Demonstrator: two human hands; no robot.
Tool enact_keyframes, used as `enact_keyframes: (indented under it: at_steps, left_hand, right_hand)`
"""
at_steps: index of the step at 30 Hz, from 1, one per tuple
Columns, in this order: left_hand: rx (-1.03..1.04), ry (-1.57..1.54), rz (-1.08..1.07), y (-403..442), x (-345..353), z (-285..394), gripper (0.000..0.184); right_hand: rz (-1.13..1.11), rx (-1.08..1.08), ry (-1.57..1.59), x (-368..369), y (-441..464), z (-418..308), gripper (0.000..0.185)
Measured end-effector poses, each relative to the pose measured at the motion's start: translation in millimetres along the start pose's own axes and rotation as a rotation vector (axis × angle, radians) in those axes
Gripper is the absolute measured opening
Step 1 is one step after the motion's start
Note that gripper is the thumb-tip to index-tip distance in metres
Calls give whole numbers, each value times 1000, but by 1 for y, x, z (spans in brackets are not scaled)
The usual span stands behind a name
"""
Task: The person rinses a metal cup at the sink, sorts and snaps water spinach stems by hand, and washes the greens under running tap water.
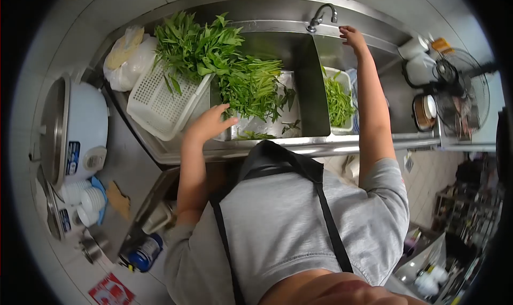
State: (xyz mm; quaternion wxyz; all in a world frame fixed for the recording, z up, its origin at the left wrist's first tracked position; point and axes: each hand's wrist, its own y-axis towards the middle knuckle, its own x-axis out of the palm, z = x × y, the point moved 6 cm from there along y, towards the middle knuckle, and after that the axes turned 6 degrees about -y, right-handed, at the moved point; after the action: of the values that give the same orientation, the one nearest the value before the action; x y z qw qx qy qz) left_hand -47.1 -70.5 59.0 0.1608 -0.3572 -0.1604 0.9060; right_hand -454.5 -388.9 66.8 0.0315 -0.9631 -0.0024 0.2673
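1. Steel sink point(310, 142), two basins wide, lies ahead of the body, under and between the hands.
2. Green leaves point(240, 80) lie beyond the left hand, heaped from the basket into the left basin, well apart from the right hand.
3. White basket point(160, 102), with a perforated wall, leans just to the left of the left hand and beyond it.
4. Plastic bag point(131, 59) bulges past the basket, farthest left from both hands.
5. Tub point(342, 129) of green stems point(338, 104) sits in the right basin, nearer the body than the right hand, just left of its forearm.
6. Left hand point(211, 123) has thumb and fingers spread at the leaves' near edge; whether it touches them is hard to tell.
7. Right hand point(354, 39) reaches forward, loosely bent fingers parted, well apart from the left.
8. Tap point(323, 17) curves just beyond the right hand, to its left.
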Motion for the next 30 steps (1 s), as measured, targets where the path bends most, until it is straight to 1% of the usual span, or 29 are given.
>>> enact_keyframes:
  at_steps: [1,3,4,5,6,8,9,10,12,13,14,16,17,18,19,20,21,22,24,25,26,28,29,30]
  left_hand:
    - [-9,19,80,-7,3,9,65]
    - [-47,-14,135,-13,20,1,67]
    - [-55,-35,177,-18,25,0,69]
    - [-71,-114,159,-25,33,-1,69]
    - [-96,-131,177,-33,38,-7,69]
    - [-178,-287,154,-48,48,-27,68]
    - [-210,-227,202,-59,43,-25,66]
    - [-242,-238,202,-66,43,-22,66]
    - [-447,-196,248,-74,34,-27,61]
    - [-446,-190,251,-72,32,-26,61]
    - [-455,-197,245,-68,34,-27,61]
    - [-307,-157,287,-54,31,-20,64]
    - [-316,-162,284,-46,32,-22,64]
    - [-275,-165,256,-33,34,-21,65]
    - [-232,-168,224,-18,37,-20,65]
    - [-240,-171,212,-4,40,-20,65]
    - [-220,-159,113,14,45,-19,63]
    - [-200,-146,17,33,49,-16,61]
    - [-106,-162,-96,70,56,-7,64]
    - [-62,-189,-153,90,60,-2,65]
    - [-17,-215,-212,111,66,2,67]
    - [-16,-106,-216,155,82,-2,67]
    - [-45,1,-212,171,85,6,66]
    - [-68,108,-212,185,89,15,65]
  right_hand:
    - [-22,-44,-60,0,26,-1,30]
    - [-32,-137,-181,5,58,-9,32]
    - [-21,-165,-299,6,76,-12,32]
    - [-1,-160,-197,7,90,-10,31]
    - [21,-153,-93,7,100,-15,30]
    - [32,-201,-130,6,113,-32,28]
    - [22,-266,-141,9,133,-23,27]
    - [-51,-215,-250,16,146,-17,26]
    - [77,-577,-579,30,178,4,25]
    - [-66,-604,-670,45,178,12,25]
    - [-48,-629,-943,56,180,19,28]
    - [56,-720,-1064,59,147,4,30]
    - [38,-685,-1053,59,141,0,32]
    - [29,-685,-1051,59,141,-3,32]
    - [48,-660,-1022,56,143,-3,32]
    - [64,-629,-997,54,142,2,32]
    - [122,-733,-866,52,156,16,31]
    - [120,-725,-867,47,167,24,31]
    - [130,-761,-907,52,179,36,31]
    - [141,-797,-860,52,178,34,31]
    - [89,-749,-851,50,173,30,31]
    - [45,-761,-1030,50,165,31,30]
    - [25,-672,-976,47,162,37,24]
    - [26,-662,-975,44,156,41,24]
